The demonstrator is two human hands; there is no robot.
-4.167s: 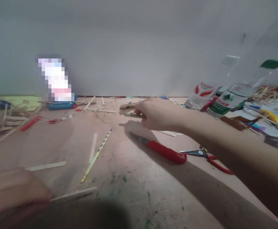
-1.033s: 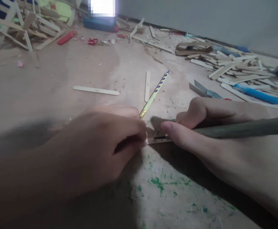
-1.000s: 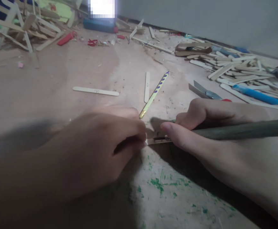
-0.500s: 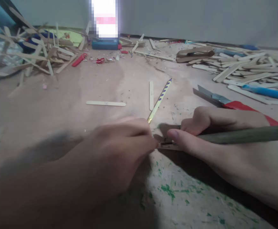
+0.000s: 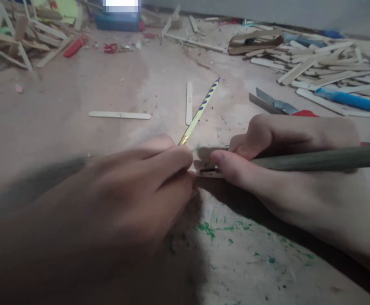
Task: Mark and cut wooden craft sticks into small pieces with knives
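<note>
4.2 seconds ago the right hand (image 5: 286, 169) is far forward over the desk (image 5: 108, 80), apart from the left hand (image 5: 146, 182); now the 2 meet at 1 wooden stick (image 5: 212, 175), so the work appears to have moved from fetching to fine handling; the gap between the left thumb and fingers, plain 1 second ago, is now a thin crease, which suggests a firmer hold.

The left hand is closed, palm down, pinching the stick's left end; the right hand grips a grey-green tool (image 5: 324, 159) much like a pen, its handle running back over the palm, its dark, thin tip at the stick's face; whether the tip bites or only touches, I cannot tell.

Behind the left fingers a spotted pencil (image 5: 200, 112) lies slanted; beside it are a lengthwise stick (image 5: 189, 103) and a crosswise stick (image 5: 119, 115); a red-handled cutter (image 5: 285, 106) lies behind the right hand, part hidden; farther back is a stick pile (image 5: 324, 70).
</note>
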